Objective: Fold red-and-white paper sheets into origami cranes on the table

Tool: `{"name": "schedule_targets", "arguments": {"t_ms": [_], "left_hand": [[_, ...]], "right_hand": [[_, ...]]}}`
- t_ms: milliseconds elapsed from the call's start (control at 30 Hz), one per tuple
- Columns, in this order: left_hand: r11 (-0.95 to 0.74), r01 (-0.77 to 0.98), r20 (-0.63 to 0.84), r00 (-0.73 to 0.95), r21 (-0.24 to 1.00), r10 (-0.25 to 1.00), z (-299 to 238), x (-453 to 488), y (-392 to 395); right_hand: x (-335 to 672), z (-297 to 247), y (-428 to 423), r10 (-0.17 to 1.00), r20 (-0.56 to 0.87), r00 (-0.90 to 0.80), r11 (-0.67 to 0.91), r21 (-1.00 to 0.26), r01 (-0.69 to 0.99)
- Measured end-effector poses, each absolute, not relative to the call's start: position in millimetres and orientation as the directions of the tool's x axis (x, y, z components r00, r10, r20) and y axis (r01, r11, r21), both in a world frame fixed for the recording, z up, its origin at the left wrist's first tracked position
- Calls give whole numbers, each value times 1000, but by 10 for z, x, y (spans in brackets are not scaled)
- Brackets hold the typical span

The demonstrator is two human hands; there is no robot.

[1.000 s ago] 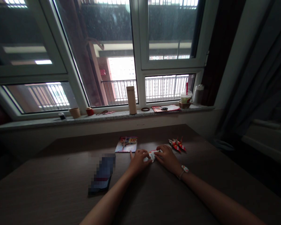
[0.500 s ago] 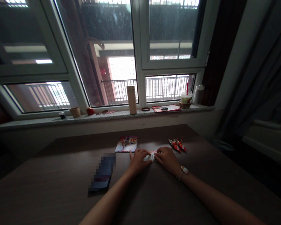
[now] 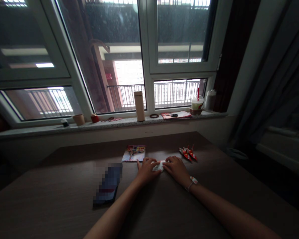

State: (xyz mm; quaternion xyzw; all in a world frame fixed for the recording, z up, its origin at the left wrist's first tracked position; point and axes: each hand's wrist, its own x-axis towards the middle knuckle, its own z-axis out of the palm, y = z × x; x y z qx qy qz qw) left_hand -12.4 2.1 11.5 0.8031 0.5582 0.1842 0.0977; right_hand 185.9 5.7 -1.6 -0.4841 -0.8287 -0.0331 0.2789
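Observation:
A small piece of folded white printed paper [image 3: 158,167] with a bit of red lies on the table between my hands. My left hand [image 3: 146,171] has its fingers closed on the paper's left side. From the right, my right hand [image 3: 176,168] pinches the other side, its fingertips close to the left ones. The fingers cover much of the paper, so its full shape is hidden. Past my right hand sit several red-and-white folded paper figures [image 3: 188,154] with pointed ends. A colourful printed booklet [image 3: 134,154] lies just beyond my left hand.
A dark, pixelated phone-like object [image 3: 109,186] lies left of my left forearm. The brown table [image 3: 52,186] ends below the windowsill [image 3: 119,123]. On the sill stand a beige flask [image 3: 139,106], a paper cup [image 3: 78,119], scissors [image 3: 173,115] on red paper and a drink cup [image 3: 196,103].
My right hand's fingers have shifted slightly on the paper, and a little more of its upper edge shows. The whole view has drifted a few pixels; the other things stay in place.

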Motion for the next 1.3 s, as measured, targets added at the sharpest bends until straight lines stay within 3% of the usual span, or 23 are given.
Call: {"name": "schedule_targets", "arguments": {"t_ms": [1300], "left_hand": [[-233, 941, 16, 236, 247, 972, 220, -116, 15]], "right_hand": [[1801, 45, -19, 852, 379, -362, 480, -286, 830]]}}
